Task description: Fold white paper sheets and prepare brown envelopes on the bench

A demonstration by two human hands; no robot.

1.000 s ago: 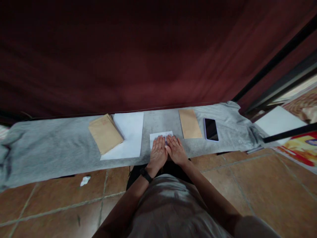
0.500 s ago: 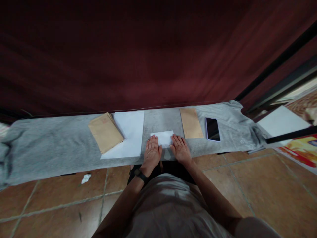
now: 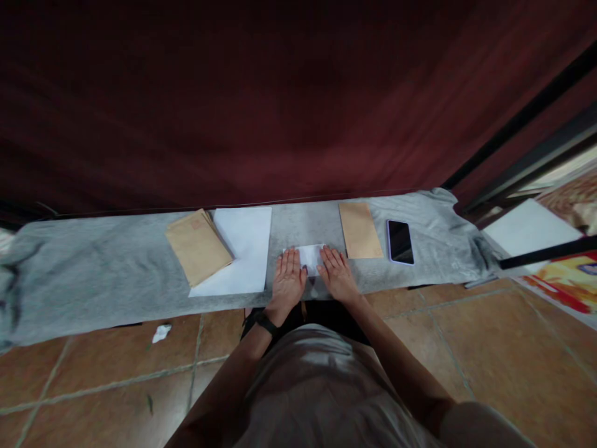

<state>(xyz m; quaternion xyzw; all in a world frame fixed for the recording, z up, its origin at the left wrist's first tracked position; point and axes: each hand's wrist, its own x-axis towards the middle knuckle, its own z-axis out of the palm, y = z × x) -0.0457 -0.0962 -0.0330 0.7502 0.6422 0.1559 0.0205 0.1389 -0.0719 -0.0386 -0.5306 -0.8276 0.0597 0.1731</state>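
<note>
Both hands lie flat, fingers stretched out, on a small folded white paper [image 3: 310, 256] on the grey cloth-covered bench [image 3: 116, 274]. My left hand [image 3: 288, 281] covers the paper's left end and wears a black wristband. My right hand [image 3: 336, 274] covers its right end. Only the paper's middle strip shows between them.
A stack of brown envelopes [image 3: 198, 246] overlaps a white sheet [image 3: 242, 249] to the left. One brown envelope [image 3: 359, 229] and a dark phone [image 3: 400, 241] lie to the right. A dark red curtain hangs behind. A white scrap [image 3: 161, 333] lies on the tiled floor.
My hands slid apart from the paper's middle to its two ends, then pressed down again a little farther up; the paper looks shorter front to back.
</note>
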